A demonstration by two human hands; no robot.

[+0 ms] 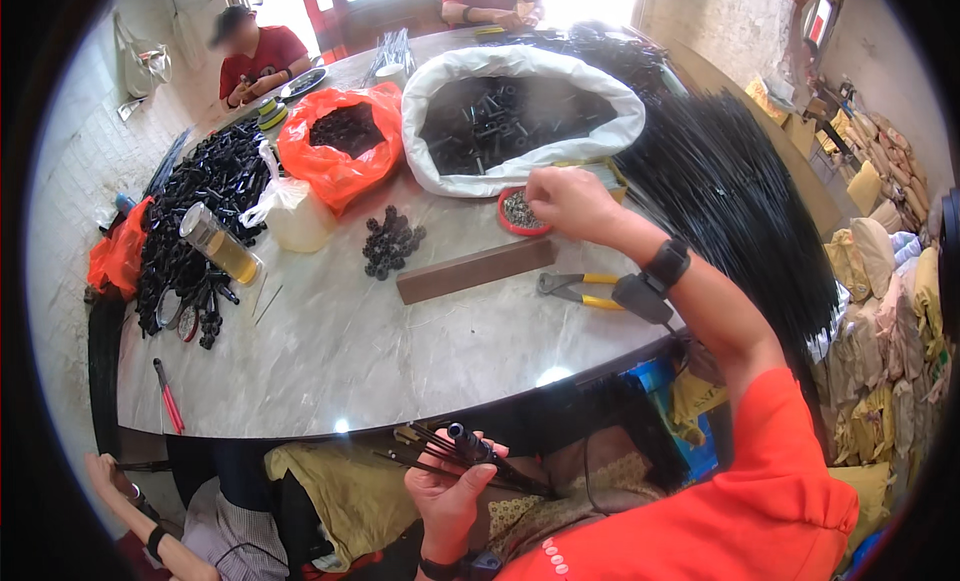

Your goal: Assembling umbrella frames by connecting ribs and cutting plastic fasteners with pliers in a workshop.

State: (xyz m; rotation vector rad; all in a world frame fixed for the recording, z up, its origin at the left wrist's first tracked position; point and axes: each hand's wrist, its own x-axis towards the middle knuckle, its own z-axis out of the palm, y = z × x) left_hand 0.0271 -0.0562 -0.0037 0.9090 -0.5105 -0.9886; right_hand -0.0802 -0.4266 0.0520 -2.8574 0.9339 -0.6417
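Observation:
My left hand [452, 496] is low in front of the table edge, its fingers closed round a bundle of thin black rods [415, 459] and a black tube-shaped fitting [466, 441]. Out over the table reaches my right hand [572, 203], fingertips bent together at a small red dish [505, 221] of tiny metal pieces [522, 211]. Whether a piece is between those fingers is hidden. Beside the dish lies a long brown block [475, 271]. Nearer my right forearm rest pliers with yellow handles [585, 289].
A white sack [425, 166] and a red bag [340, 181] hold black parts. Loose black fittings heap [195, 186] at left, with a jar [220, 243] beside them. Long black rods [730, 191] cover the right side. Co-workers sit at the far side [265, 56] and near left [180, 556].

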